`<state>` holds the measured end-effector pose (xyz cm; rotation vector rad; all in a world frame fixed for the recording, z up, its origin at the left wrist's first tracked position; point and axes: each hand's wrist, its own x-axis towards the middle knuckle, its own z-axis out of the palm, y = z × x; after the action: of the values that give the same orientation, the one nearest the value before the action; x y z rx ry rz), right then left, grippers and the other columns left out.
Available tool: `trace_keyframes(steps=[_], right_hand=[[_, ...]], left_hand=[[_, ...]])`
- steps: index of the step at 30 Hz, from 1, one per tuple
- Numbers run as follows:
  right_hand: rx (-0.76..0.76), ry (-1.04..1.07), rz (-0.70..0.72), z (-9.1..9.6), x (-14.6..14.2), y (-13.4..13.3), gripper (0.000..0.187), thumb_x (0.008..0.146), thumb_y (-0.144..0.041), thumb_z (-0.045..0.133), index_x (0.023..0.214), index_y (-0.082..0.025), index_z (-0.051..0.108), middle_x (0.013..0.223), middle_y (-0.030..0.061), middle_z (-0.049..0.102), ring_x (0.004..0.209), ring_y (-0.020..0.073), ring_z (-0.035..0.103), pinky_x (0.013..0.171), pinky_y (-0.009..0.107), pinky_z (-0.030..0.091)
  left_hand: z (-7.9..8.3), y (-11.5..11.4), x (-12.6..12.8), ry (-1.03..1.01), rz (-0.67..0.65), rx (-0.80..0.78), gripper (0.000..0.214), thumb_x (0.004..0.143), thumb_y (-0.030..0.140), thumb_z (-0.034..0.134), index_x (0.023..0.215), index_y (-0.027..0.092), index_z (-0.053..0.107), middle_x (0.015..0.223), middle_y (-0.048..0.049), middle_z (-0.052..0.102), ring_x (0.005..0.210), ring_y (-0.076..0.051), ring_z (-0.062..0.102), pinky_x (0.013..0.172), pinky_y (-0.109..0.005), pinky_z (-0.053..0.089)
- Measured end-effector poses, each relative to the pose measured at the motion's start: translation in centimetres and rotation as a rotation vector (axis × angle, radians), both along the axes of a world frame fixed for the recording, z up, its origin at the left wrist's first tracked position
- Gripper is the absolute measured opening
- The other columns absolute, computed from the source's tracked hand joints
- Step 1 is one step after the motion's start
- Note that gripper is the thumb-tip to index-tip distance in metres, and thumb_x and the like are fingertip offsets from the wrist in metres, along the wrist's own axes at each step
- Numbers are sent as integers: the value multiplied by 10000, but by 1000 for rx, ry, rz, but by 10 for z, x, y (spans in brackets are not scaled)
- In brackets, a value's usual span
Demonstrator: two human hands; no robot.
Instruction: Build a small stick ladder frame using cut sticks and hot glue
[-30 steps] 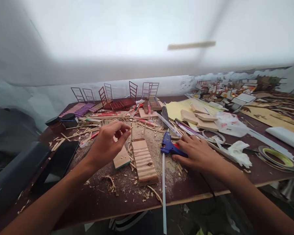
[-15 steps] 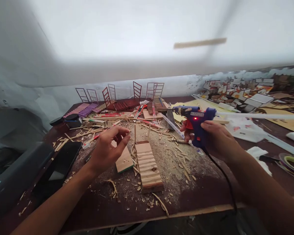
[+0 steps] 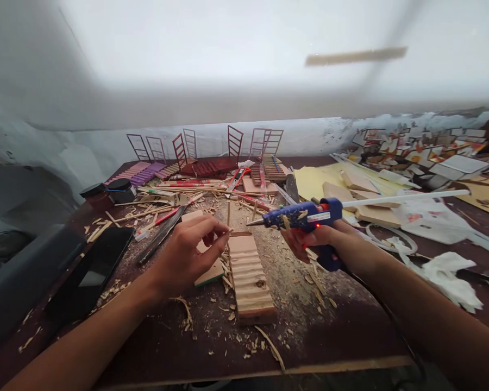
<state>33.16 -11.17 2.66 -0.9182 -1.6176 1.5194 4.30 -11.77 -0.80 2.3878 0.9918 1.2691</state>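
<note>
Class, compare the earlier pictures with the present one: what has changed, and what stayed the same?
The right hand took up the blue glue gun from the table and swung it so its nozzle points left, toward the far end of the grooved block. The left hand, fingers pinched, edged closer to that end. The block and its upright sticks stayed in place.

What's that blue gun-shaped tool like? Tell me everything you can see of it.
The glue gun has a blue, plastic-looking body with tan patches, a white label and a lit red light. Its metallic-looking nozzle points left, near a thin upright stick; contact is unclear. A long white glue stick protrudes from its rear, and a dark cord trails below. The right hand grips it above the table.
</note>
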Motion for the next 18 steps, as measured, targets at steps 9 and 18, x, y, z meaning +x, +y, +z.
trace_keyframes(steps=[9,18], right_hand=[[36,-15,-3,-34,-8,2,124,742,-296,649,690,-188,613,588,-14,554,528,142,508,518,296,394],[22,5,-7,-35,-5,-1,107,735,-284,628,718,-195,571,587,-38,490,503,116,462,489,277,363]], left_hand=[[-1,-2,3,-3,-15,-19,53,903,111,680,913,162,692,788,2,677,699,-104,615,643,-239,487],[0,-5,9,7,-26,-5,56,914,120,665,918,166,697,792,-5,689,688,-105,622,641,-242,516]])
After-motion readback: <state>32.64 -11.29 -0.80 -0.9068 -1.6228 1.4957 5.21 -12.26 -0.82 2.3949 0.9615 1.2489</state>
